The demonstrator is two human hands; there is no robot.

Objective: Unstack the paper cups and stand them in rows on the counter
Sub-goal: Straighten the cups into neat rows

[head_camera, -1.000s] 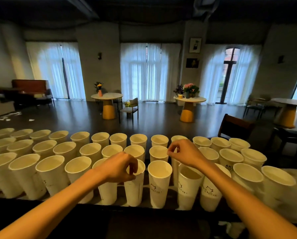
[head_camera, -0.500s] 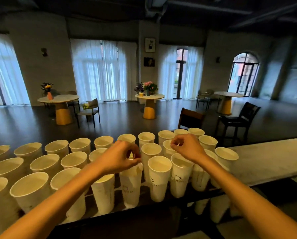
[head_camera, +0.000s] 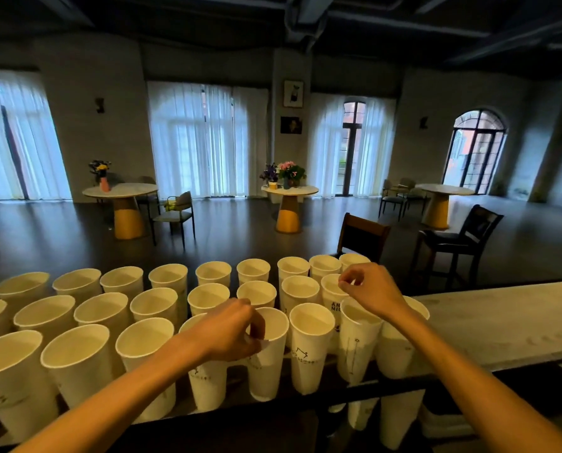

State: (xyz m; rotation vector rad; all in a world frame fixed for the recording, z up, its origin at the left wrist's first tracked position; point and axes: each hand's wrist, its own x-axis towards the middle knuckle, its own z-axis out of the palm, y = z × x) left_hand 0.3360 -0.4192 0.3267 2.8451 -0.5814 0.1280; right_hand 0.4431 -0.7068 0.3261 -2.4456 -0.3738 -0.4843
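Three rows of white paper cups [head_camera: 149,348] stand upright on the dark counter [head_camera: 400,382]. My left hand [head_camera: 230,331] pinches the near rim of a front-row cup [head_camera: 268,364] that stands on the counter. My right hand [head_camera: 372,291] hovers over the right end of the rows. Its curled thumb and fingers pinch the rim of a middle-row cup with dark print [head_camera: 332,297]. Another front-row cup [head_camera: 358,341] stands directly under that wrist. No stack of nested cups is visible.
A pale stone counter top [head_camera: 495,322] stretches right of the cups. More white cups [head_camera: 397,416] show below the counter's front edge. Beyond the counter are a wooden chair [head_camera: 363,235], a dark bar chair [head_camera: 459,240] and round tables [head_camera: 289,204].
The view has swung right and a little lower, so the bare pale counter now shows. Both hands stay at the same cups' rims, with the right hand slightly further right.
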